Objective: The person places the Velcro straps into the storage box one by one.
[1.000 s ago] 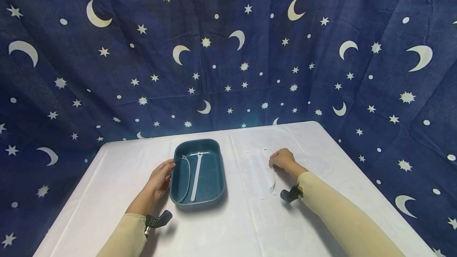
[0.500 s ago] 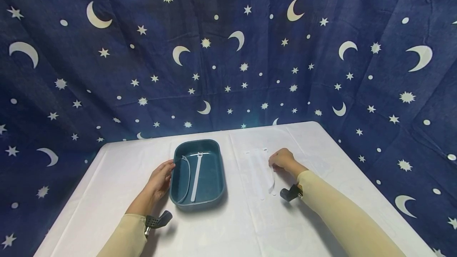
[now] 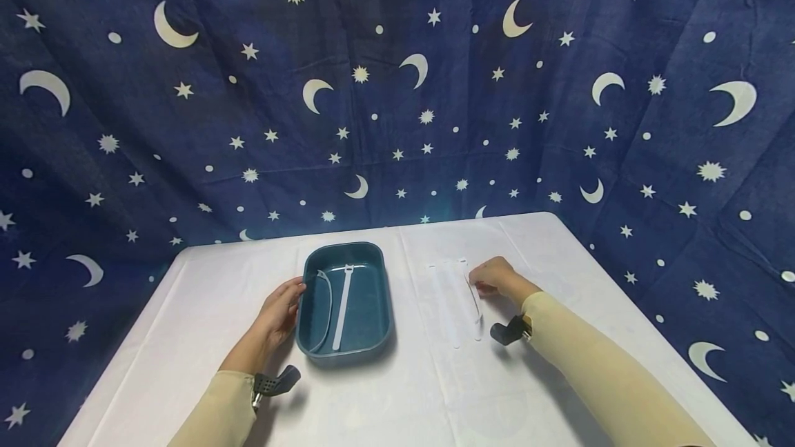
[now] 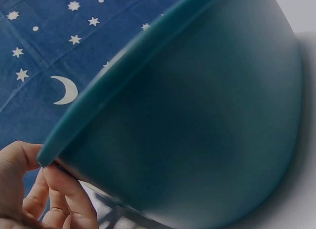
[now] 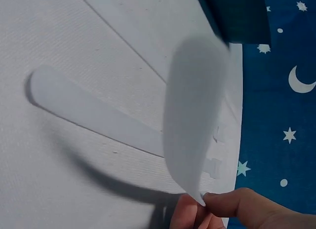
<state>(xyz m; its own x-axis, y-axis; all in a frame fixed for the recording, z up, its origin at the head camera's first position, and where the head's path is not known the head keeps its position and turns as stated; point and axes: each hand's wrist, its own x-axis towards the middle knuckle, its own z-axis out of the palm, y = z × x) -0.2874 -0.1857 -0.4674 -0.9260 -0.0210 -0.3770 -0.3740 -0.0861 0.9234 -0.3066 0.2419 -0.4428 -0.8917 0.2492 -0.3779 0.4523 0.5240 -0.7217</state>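
A teal plastic bin [image 3: 366,348] stands on the white table, left of centre. My left hand [image 3: 282,312] grips its left rim, with the thumb [image 4: 22,155] and fingers on either side of the edge. Inside lie two white cable tie straps, one straight [image 3: 341,309] and one curved on its edge [image 3: 328,305]. My right hand [image 3: 497,276] pinches another white strap [image 5: 195,105] between thumb and fingers; it bends up off the table and casts a curved shadow. Beside it two more white straps, one nearer the hand [image 5: 98,110] and one farther [image 3: 448,309], lie flat.
A white cloth covers the table [image 3: 385,405]. A dark blue curtain [image 3: 373,123] with moons and stars hangs behind and at the right. Each wrist carries a black camera mount, the left one [image 3: 276,381] near the bin, the right one [image 3: 509,330] near the straps.
My right hand has lifted the pinched strap further off the table and drawn it slightly right, away from the flat ones. My left hand and the bin have stayed put.
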